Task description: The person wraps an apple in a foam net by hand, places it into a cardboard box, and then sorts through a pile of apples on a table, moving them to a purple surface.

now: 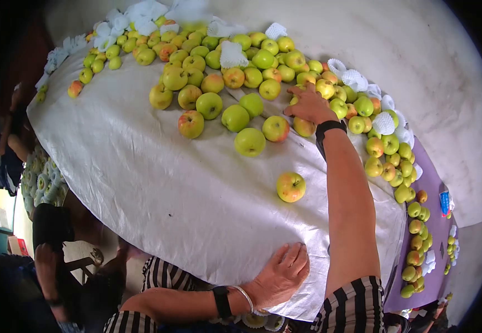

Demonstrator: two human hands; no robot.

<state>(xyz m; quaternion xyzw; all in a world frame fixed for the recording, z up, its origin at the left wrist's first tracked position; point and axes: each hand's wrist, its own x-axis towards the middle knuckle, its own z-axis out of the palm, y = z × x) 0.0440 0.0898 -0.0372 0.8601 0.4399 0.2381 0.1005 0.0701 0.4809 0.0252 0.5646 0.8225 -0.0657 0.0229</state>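
Note:
My left hand [279, 278], with a black band and a silver bracelet at the wrist, rests on the white cloth [196, 222] near the front edge, its fingers slightly bent. Farther out, my right hand [310, 105], wearing a black wristband, reaches over the heap with its fingers spread on the apples. What lies under its palm is hidden. A yellow-red apple [291, 187] sits alone between the hands. Several green apples [249, 142] lie left of my right hand, beside a yellow-red one [275, 129].
Many apples and white foam nets [233, 55] line the cloth's far edge. More apples [413, 242] lie in rows on a purple surface [393, 288] at the right, near a blue packet [445, 203]. Another person's hand [45, 260] shows at the lower left.

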